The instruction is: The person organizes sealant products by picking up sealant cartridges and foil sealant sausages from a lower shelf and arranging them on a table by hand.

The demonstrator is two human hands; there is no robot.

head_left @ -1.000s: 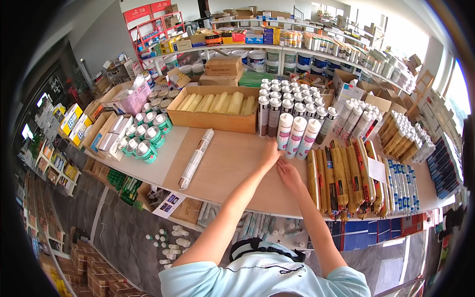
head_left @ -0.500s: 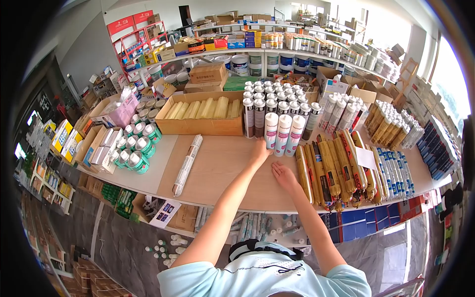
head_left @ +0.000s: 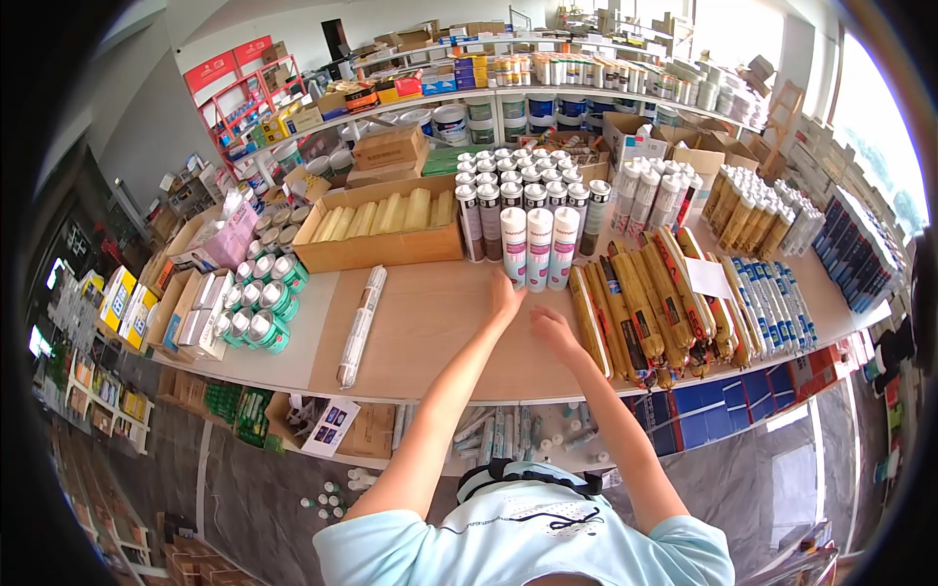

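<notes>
Nearest, below the open carton, a long white tube is laid flat on the table, its long axis slanted from the near left toward the far right, one end pointed at the carton's front wall. Well to the right of the carton and nearer, the right hand is held low over the table, loosely spread with the fingers slightly bent; nothing is held by it. Nearer than the carton's right end and to its right, the left hand is set at the foot of the leftmost of three white-and-pink cartridges; how tightly its fingers are closed cannot be told.

The three cartridges are stood upright in a side-by-side row, right of the carton and slightly nearer, their long axes vertical and their white tops pointed up. To the right of that row, farther from the carton, gold packs are laid side by side, lengthwise away from the front edge, with a white sheet placed over some. Left of the carton and nearer, green-and-white cans are grouped. Just right of the carton, behind the three, grey cartridges are packed upright. Beyond the carton, boxes and buckets are kept on a long shelf.
</notes>
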